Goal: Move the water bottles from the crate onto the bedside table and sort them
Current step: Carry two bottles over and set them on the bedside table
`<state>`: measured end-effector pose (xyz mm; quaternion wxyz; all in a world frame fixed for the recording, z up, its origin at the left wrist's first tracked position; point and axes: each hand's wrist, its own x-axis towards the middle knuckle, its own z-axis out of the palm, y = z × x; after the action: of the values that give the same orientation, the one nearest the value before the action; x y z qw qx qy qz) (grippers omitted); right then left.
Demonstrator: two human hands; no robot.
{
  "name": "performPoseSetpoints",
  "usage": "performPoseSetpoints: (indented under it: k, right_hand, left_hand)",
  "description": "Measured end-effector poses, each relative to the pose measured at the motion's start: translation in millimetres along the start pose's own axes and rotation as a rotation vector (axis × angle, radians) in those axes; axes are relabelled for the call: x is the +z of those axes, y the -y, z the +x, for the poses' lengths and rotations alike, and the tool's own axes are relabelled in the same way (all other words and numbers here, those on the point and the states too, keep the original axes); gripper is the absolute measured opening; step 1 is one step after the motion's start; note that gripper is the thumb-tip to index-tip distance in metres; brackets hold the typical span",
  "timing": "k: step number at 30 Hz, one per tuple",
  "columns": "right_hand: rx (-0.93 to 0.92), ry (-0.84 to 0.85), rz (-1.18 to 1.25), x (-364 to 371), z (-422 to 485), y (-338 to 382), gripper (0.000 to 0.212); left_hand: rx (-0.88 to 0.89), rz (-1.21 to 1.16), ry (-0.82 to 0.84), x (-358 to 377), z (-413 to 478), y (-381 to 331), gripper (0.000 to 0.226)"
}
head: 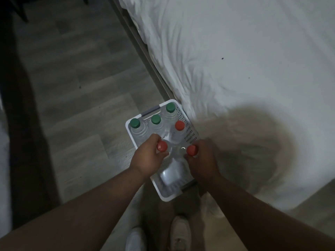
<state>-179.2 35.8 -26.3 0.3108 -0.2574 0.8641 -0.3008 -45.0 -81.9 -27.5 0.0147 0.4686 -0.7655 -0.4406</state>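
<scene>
A white plastic crate (190,134) stands on the floor beside the bed, seen from above. Three clear bottles with green caps (155,119) stand along its far end, and one red-capped bottle (179,125) stands by the right wall. My left hand (147,156) is closed around the neck of a red-capped bottle (162,146) at the crate's left side. My right hand (203,158) grips the neck of another red-capped bottle (191,150) on the right. The near end of the crate is bare. No bedside table is in view.
A bed with a rumpled white sheet (235,60) fills the right side, its frame edge (145,57) running diagonally to the crate. Grey wood-look floor (81,87) lies to the left, with a dark strip (21,124) beyond it. My white shoes (179,232) are just below the crate.
</scene>
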Motion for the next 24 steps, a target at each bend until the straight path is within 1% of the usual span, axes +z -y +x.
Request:
performPoseSetpoints:
  k: [5,8,10,13,15,18,20,22,24]
  right_hand:
    - [-0.007,0.05,0.108,-39.1,-47.6,45.3,0.028]
    - [-0.029,0.046,0.093,-70.3,-79.5,79.4,0.035]
    - [-0.024,0.043,0.083,-91.0,-102.4,103.1,0.034]
    - [-0.05,0.023,0.103,-121.0,-138.7,143.7,0.031]
    - [-0.066,0.006,0.118,-141.5,-163.1,173.1,0.033]
    - [-0.108,-0.037,0.129,-173.0,-207.2,222.8,0.04]
    - [-0.13,-0.049,0.148,-192.3,-238.4,258.2,0.037]
    - [-0.133,-0.049,0.219,-211.0,-264.9,292.1,0.028]
    - [-0.15,-0.039,0.258,-226.1,-289.4,323.3,0.025]
  left_hand:
    - [-0.043,-0.098,-0.017,-43.0,-49.6,-30.1,0.029]
    - [-0.066,-0.179,-0.066,-77.4,-81.9,-57.5,0.032]
    - [-0.069,-0.205,-0.091,-102.6,-105.2,-77.2,0.033]
    - [-0.053,-0.251,-0.128,-145.5,-141.4,-107.4,0.039]
    - [-0.038,-0.258,-0.157,-178.2,-167.3,-131.4,0.046]
    - [-0.013,-0.334,-0.201,-228.4,-211.9,-163.8,0.054]
    - [-0.002,-0.37,-0.257,-261.8,-244.8,-180.8,0.048]
    - [0.022,-0.397,-0.319,-291.7,-274.4,-195.9,0.039]
    - [0.07,-0.41,-0.384,-319.6,-304.1,-208.3,0.043]
